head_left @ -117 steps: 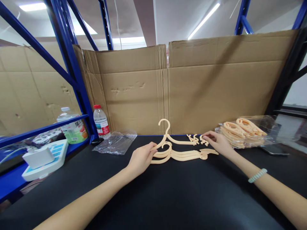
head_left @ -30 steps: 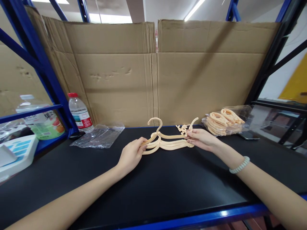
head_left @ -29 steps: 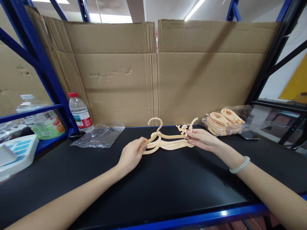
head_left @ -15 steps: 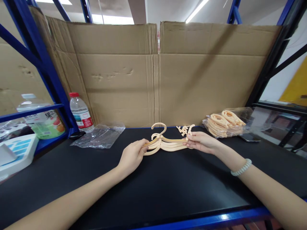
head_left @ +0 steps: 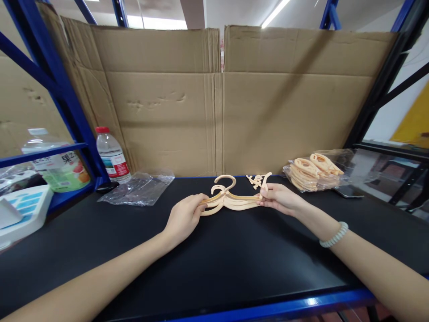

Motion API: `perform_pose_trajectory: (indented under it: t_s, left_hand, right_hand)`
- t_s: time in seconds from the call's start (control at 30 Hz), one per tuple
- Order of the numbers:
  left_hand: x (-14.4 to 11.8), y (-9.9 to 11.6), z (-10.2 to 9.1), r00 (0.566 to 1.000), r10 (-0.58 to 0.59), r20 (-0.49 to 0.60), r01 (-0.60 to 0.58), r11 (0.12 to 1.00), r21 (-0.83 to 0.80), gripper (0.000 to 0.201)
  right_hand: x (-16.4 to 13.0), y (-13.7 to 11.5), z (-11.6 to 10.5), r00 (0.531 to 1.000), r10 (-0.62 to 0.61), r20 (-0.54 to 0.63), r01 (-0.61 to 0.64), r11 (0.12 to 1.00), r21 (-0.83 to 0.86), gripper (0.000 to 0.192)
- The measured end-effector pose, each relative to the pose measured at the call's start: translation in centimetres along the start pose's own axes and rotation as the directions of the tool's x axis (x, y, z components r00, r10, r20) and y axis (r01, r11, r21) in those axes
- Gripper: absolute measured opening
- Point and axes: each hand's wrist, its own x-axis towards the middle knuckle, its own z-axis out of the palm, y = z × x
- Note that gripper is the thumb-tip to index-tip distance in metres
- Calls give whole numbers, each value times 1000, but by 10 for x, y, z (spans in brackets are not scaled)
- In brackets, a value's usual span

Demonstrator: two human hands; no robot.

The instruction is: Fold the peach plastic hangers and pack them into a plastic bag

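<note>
Cardboard wall (head_left: 268, 103) stands upright behind the grip and spans almost the full width, with a vertical seam just behind the hooks; it closes the far edge of the bench. Black bench top (head_left: 214, 264) runs wide and bare from the grip toward the person, ending in a blue front rail (head_left: 268, 308); the most open room lies on this near side and off to the left front. Blue rack post (head_left: 56, 85) slants up well left of the grip, with a blue crossbar lower down. Beyond the left hand, at the foot of the wall: clear plastic bag (head_left: 137, 188) lying flat, water bottle (head_left: 112, 156) upright with a red cap beside the post. Right of the grip, near the wall: bagged stack of hangers (head_left: 311, 172), apart from the right hand. Hanger stack (head_left: 234, 199), pale peach, lies low over the bench between both hands, hooks pointing to the wall, a narrow strip of bench between it and the cardboard. Left hand (head_left: 184, 217) pinches the left end of the stack, fingers closed on it. Right hand (head_left: 279, 199) is closed on the right end, thumb on top; pale bracelet (head_left: 333, 235) on that wrist. Small loose hanger pieces (head_left: 256, 180) sit just behind the right fingertips.
</note>
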Motion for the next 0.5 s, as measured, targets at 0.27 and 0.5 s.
perform_pose_trajectory:
  t_s: [0.27, 0.5]
  left_hand:
    - [0, 6, -3, 1000, 1, 10, -1, 1000, -1, 23]
    - [5, 19, -20, 995, -72, 64, 61, 986, 158, 25]
  right_hand:
    - [5, 10, 2, 984, -164, -75, 163, 986, -19, 25]
    - [1, 3, 3, 967, -251, -41, 254, 961, 113, 31]
